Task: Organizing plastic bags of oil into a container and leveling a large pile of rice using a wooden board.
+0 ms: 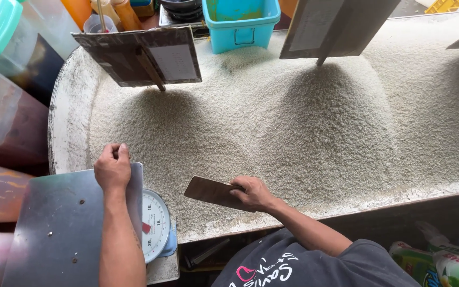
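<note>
- Nearest the camera, the person's dark shirt point(314, 266) fills the bottom edge; only part of it is seen, and its pale lettering is cut off.
- The right hand point(252, 193) grasps a flat brown board point(212, 192) at its right end. Its fingers are curled over that end, so the grip end is hidden.
- The board's long axis runs left to right with a slight tilt; its free end points left, toward the scale. It lies low over the near edge of the rice, just inside the tray's front rim.
- The left hand point(112, 168) is clenched on the far edge of the grey metal scale pan point(54, 228), knuckles up. Whether it holds anything besides the pan edge cannot be told.
- The round white dial point(155, 224) of the scale shows below the pan's right edge, half covered by it and by the forearm.
- The pale rice point(293, 133) lies in several mounds across a wide tray, whose worn white rim point(67, 111) curves on the left.
- Two dark sign boards point(142, 56) point(336, 24) stand on sticks stuck into the mounds; the right one is cut off by the top edge.
- Farthest off, a turquoise plastic bin point(240, 24) sits behind the rice, partly out of view.
- At left, clear plastic containers point(1, 95) are blurred and hard to make out.
</note>
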